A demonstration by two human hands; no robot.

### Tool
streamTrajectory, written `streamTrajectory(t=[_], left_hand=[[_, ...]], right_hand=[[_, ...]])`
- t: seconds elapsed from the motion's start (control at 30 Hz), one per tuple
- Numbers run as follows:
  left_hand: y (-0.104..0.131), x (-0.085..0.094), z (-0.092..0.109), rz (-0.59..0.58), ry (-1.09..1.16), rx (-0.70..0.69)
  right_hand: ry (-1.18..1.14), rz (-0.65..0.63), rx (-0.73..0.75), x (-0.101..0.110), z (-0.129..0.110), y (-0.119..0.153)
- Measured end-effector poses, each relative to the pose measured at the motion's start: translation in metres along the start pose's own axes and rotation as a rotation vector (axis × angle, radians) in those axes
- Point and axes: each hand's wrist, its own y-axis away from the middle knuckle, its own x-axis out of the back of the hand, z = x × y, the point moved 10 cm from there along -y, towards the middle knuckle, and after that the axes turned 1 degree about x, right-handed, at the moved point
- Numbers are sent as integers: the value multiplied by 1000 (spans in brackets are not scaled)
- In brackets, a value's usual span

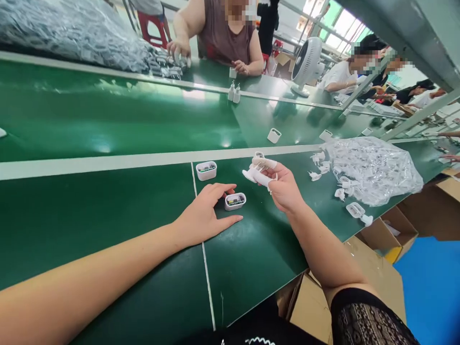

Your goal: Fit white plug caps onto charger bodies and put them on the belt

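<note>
My left hand (201, 215) rests on the green bench with thumb and fingers apart around an open white charger housing (235, 201). Circuit parts show inside this housing; whether the curled fingers behind it touch it, I cannot tell. Another open charger housing (206, 170) stands upright just beyond that hand. My right hand (282, 184), with white covers on some fingers, is closed on a white plug cap (250, 175) held above the bench. Metal pins show near its fingertips, and part of the cap is hidden by the fingers. Behind it stands another white housing (259, 155), partly covered.
Right of my hands lies a clear bag of white plug parts (373, 167), with several loose plug caps (315, 176) beside it. White housings (274, 135) sit on the green belt (143, 124) beyond a pale strip. Across it, a co-worker (230, 38) handles chargers. Cardboard boxes (388, 230) stand below right.
</note>
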Motion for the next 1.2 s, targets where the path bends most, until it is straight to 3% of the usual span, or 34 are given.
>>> streamTrajectory(t=[0.27,0.6,0.83,0.97,1.2], left_hand=[[0,3,0,-8,24,32],[-3,6,6,25,15,-30],[-5,6,7,24,13,-33],[-6,7,8,26,6,-53],[-6,3,7,-2,29,-59]], right_hand=[[8,-116,51,-14,-10,7],[403,-127,339,-26,-36,24],[796,-381,563,-56,-46,49],[890,-360,589,-61,-40,48],[833,-242,680,-60,-48,52]])
